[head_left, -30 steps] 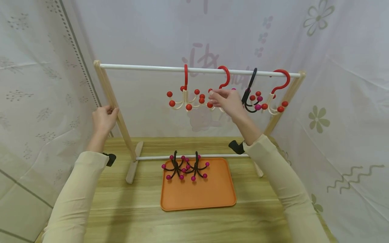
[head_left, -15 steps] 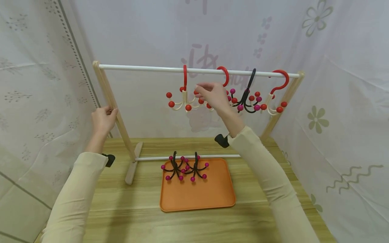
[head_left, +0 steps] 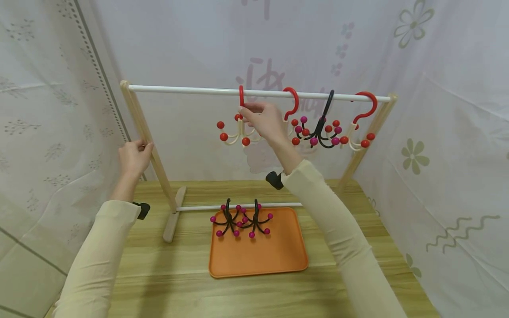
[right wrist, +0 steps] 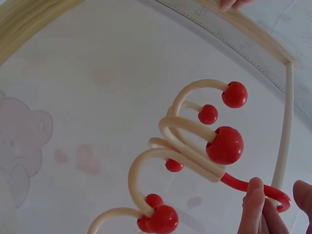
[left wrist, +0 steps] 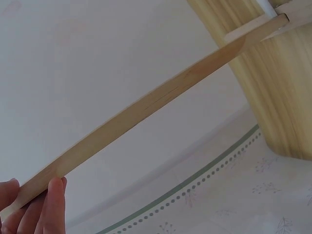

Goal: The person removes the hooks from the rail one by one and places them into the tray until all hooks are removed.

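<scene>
My left hand (head_left: 134, 158) grips the left wooden upright (head_left: 148, 128) of a rack; the left wrist view shows thumb and fingers on either side of the wooden bar (left wrist: 146, 108). Up at the white top rail (head_left: 179, 89), my right hand (head_left: 267, 123) is at the leftmost hanger, a red hook (head_left: 241, 95) with cream arms and red balls. In the right wrist view, my fingers (right wrist: 253, 207) lie against the red hook (right wrist: 235, 181) while the thumb (right wrist: 303, 192) stands apart from it. Part of this hanger is hidden behind the right hand in the head view.
Farther right hang a red-hooked hanger (head_left: 295, 104), a black hanger (head_left: 328, 106) with magenta balls and another red-hooked hanger (head_left: 370, 99). Below, an orange tray (head_left: 262, 258) on the wooden table (head_left: 179, 282) holds two black hangers (head_left: 229, 218) with magenta balls. Patterned curtains surround it.
My right hand has moved left along the rail, from the second red-hooked hanger to the leftmost one. The left hand stays on the upright.
</scene>
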Tool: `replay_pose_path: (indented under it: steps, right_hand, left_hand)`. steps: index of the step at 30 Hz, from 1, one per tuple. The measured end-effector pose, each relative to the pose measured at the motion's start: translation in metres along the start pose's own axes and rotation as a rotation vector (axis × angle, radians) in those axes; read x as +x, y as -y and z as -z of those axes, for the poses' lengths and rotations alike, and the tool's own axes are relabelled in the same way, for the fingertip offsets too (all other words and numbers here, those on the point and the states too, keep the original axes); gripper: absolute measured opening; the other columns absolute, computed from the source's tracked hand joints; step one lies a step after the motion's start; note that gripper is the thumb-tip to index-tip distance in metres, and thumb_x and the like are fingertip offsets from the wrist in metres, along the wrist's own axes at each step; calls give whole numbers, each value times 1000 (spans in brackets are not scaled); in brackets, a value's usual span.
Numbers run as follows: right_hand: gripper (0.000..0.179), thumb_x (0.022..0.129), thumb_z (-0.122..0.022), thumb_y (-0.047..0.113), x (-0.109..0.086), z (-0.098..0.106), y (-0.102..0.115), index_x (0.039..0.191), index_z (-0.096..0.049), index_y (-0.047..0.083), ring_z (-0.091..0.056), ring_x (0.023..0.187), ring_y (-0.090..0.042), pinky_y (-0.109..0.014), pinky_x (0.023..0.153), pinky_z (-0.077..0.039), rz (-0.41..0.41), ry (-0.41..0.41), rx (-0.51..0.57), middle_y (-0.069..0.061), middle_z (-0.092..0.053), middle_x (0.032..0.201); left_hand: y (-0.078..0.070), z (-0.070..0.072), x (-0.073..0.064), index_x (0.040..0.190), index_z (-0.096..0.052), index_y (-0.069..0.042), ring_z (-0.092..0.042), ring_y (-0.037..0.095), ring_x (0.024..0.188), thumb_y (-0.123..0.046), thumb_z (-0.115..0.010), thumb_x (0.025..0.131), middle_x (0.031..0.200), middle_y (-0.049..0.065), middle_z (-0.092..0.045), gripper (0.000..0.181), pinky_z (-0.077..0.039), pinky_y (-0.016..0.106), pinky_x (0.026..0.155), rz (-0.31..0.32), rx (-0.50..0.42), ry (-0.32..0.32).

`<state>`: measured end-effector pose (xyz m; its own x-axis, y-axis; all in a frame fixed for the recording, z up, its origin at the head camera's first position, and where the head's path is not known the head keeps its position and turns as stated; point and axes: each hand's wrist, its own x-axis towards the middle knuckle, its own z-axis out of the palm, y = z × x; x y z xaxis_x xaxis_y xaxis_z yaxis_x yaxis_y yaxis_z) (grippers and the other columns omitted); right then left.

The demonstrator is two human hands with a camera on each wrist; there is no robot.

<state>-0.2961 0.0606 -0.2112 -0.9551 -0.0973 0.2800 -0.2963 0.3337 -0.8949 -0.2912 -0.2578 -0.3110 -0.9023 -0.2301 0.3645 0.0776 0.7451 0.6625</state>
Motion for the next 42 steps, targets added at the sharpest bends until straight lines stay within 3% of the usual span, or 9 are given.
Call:
replay_pose_path:
  steps: [5, 10, 13, 21, 26, 32, 42]
  right_hand:
    - [33, 81, -64, 25, 3, -7, 3, 109, -62, 7, -61, 81, -18, -26, 72, -47, 3, -19, 39, -2, -64, 94]
    - [29, 82, -64, 22, 5, -10, 2, 106, -62, 6, -61, 81, -18, -22, 69, -48, 17, -32, 57, -2, -63, 92]
    - [25, 83, -63, 20, 6, -10, 1, 103, -63, 6, -61, 79, -19, -22, 67, -48, 27, -37, 69, -3, -63, 91]
    - [31, 83, -62, 17, 8, -11, 3, 112, -60, 7, -62, 76, -17, -23, 67, -48, 50, -4, 116, -3, -61, 100]
    - [26, 84, -61, 14, 9, -14, 5, 108, -60, 3, -62, 75, -16, -25, 67, -49, 40, 30, 131, -6, -61, 96]
    - [24, 83, -62, 16, 11, -11, 3, 103, -61, 3, -61, 79, -19, -23, 67, -48, 40, -1, 124, -6, -62, 91]
    - [21, 84, -60, 14, 13, -5, -3, 101, -62, 3, -61, 76, -17, -22, 69, -45, 78, -95, 5, -4, -63, 87]
  left_hand:
    - [0, 0, -1, 102, -57, 12, -52, 43, 88, -26, -39, 94, 99, 32, -56, 42, -43, 48, 70, -6, 13, 4]
    - [-1, 0, -2, 99, -58, 10, -55, 35, 77, -26, -40, 94, 95, 29, -59, 40, -42, 34, 55, -5, 29, 9]
    - [-2, 0, -3, 98, -59, 10, -54, 33, 75, -25, -40, 94, 94, 29, -59, 40, -40, 30, 53, 1, 32, 11]
    - [-2, 0, -3, 94, -59, 9, -54, 36, 78, -24, -41, 94, 93, 29, -59, 38, -40, 34, 55, -9, 32, -1]
    - [-3, -1, -2, 93, -59, 9, -53, 38, 80, -25, -41, 94, 93, 29, -59, 38, -40, 39, 60, -16, 32, -13]
    - [-3, -1, -2, 94, -59, 9, -54, 38, 79, -25, -41, 93, 93, 29, -59, 38, -41, 39, 61, -16, 32, -28]
    - [-1, -1, -3, 91, -59, 10, -53, 40, 84, -22, -42, 93, 93, 30, -59, 36, -40, 43, 65, -22, 14, -40]
